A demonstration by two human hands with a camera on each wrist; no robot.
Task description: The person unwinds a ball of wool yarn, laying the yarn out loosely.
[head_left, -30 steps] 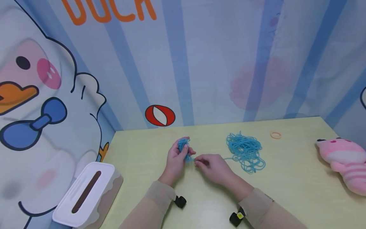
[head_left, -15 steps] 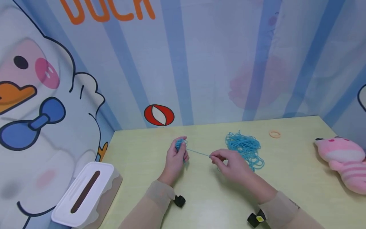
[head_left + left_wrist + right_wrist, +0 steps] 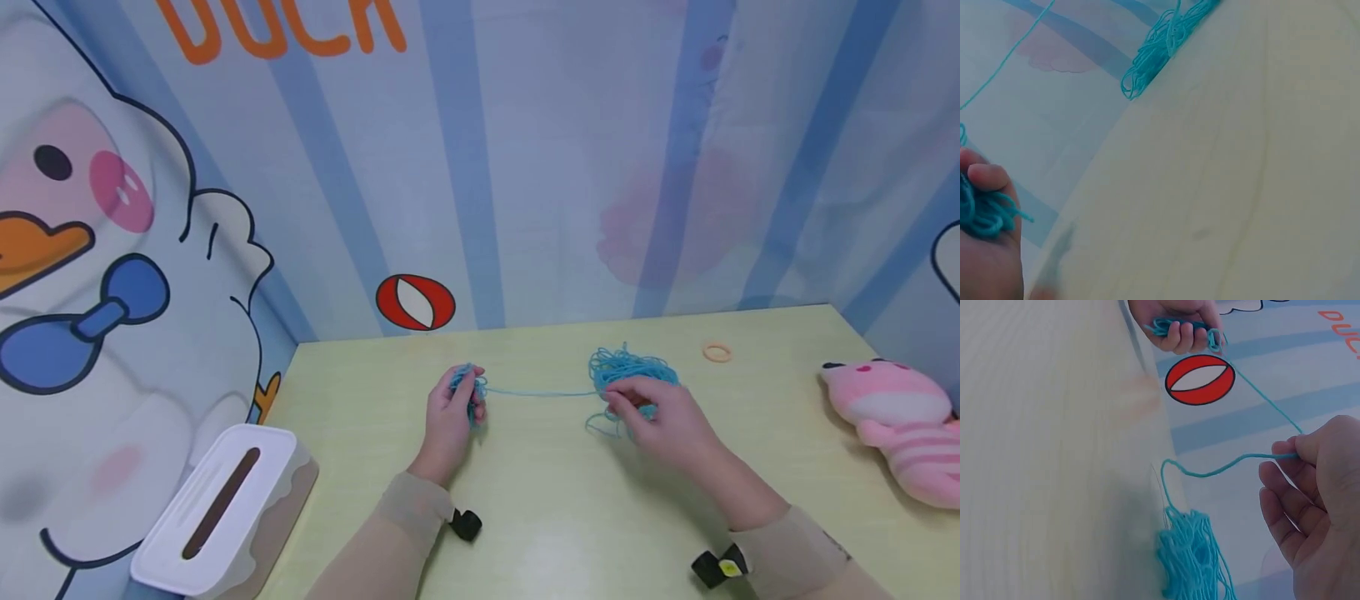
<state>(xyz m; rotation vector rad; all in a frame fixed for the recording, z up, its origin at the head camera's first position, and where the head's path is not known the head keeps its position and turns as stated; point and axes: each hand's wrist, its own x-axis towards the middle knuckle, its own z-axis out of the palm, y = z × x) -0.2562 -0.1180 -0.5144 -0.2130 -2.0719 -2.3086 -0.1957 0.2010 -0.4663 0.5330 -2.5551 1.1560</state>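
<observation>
My left hand (image 3: 447,421) grips a small bundle of blue yarn (image 3: 988,212), its fingers curled round the looped strands. Between thumb and forefinger, my right hand (image 3: 663,417) pinches the same yarn. A single taut strand (image 3: 540,393) spans the gap from one hand to the other. Past the right fingertips the strand (image 3: 1210,472) hangs slack and runs down into a loose pile of blue yarn (image 3: 630,363) on the table. In the head view the right hand covers part of that pile.
An orange ring (image 3: 717,352) lies right of the pile on the pale table (image 3: 555,500). A pink striped plush toy (image 3: 900,425) lies at the right edge. By the left edge stands a white-lidded tissue box (image 3: 225,508). A printed curtain (image 3: 540,167) hangs behind.
My right hand has moved right, from beside the left hand to in front of the pile, and the strand between the hands has lengthened. The left hand has shifted slightly left.
</observation>
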